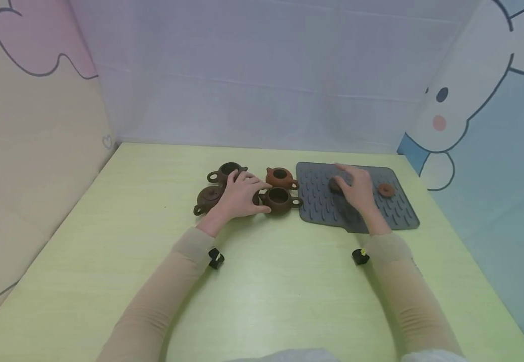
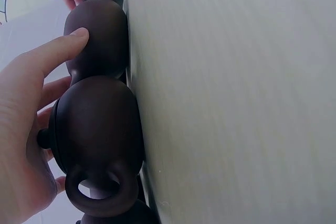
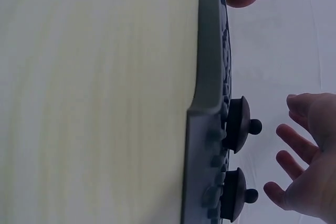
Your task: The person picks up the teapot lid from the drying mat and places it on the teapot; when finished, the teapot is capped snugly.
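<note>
Several small teapots stand close together left of a grey mat. My left hand (image 1: 239, 196) holds a lidless dark brown teapot (image 1: 277, 202) at its spout side, thumb on the front of its body, index finger behind. Under that hand's wrist sits a lidded dark teapot (image 2: 102, 124). Behind are a dark lidless teapot (image 1: 219, 176) and a reddish lidless one (image 1: 279, 177). Over the mat, my right hand (image 1: 359, 191) hovers with loosely spread fingers, a dark lid (image 1: 336, 186) close by. In the right wrist view its fingertips are apart from two knobbed lids, an upper lid (image 3: 240, 124) and a lower lid (image 3: 235, 195).
The ridged grey mat (image 1: 316, 213) lies on the pale wooden table (image 1: 280, 291). A reddish lid (image 1: 386, 189) rests on its right part. A fabric backdrop (image 1: 253, 75) rises behind the table, with printed side panels.
</note>
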`<act>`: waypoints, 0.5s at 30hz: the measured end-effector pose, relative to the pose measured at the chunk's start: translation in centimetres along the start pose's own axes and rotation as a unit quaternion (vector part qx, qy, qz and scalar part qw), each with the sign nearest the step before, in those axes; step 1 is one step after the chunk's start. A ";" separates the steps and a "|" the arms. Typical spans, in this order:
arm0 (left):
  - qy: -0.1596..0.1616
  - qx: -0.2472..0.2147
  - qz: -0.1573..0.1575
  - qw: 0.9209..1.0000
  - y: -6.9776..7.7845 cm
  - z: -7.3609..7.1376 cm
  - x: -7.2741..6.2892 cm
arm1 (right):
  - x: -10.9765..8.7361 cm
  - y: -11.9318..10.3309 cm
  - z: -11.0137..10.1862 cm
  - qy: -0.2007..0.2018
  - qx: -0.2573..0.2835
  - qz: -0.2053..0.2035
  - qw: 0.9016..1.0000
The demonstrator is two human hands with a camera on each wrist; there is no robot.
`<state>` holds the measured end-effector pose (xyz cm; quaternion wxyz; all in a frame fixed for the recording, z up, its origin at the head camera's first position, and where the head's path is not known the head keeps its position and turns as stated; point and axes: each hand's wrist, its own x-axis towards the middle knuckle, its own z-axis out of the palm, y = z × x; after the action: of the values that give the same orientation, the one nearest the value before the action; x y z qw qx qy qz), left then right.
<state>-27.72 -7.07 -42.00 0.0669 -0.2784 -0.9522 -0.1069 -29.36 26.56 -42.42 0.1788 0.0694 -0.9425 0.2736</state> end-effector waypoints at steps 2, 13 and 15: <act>0.000 -0.001 -0.001 1.000 0.1 0.0 0.0 | 0.0 0.3 -0.3 -0.013 -0.024 0.027 0.999; -0.009 -0.001 -0.011 1.000 0.3 -0.3 0.0 | -0.1 0.9 -1.2 -0.085 -0.053 0.104 0.990; -0.013 -0.001 -0.013 1.000 0.3 -0.3 0.0 | -0.2 0.9 -1.2 -0.092 -0.049 0.107 0.989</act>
<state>-27.54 -6.92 -41.70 0.0531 -0.2671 -0.9564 -0.1054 -29.00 27.94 -41.97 0.0643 -0.0155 -0.9693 0.2367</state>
